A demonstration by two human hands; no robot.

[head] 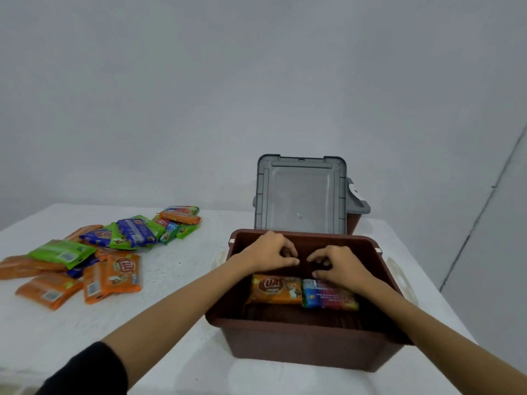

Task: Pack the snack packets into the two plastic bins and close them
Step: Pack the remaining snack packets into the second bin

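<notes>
A brown plastic bin stands open in front of me on the white table. On its floor lie an orange snack packet and, to its right, a multicoloured packet. Both my hands are inside the bin above them. My left hand has its fingers curled with nothing visible in them. My right hand is curled too, one fingertip touching the multicoloured packet's far edge. A grey lid stands upright behind the bin. Part of a second brown bin shows behind the lid.
A loose pile of snack packets, orange, green and blue, spreads over the left of the table up to its far edge. A pale translucent part lies right of the front bin. A grey wall stands behind the table.
</notes>
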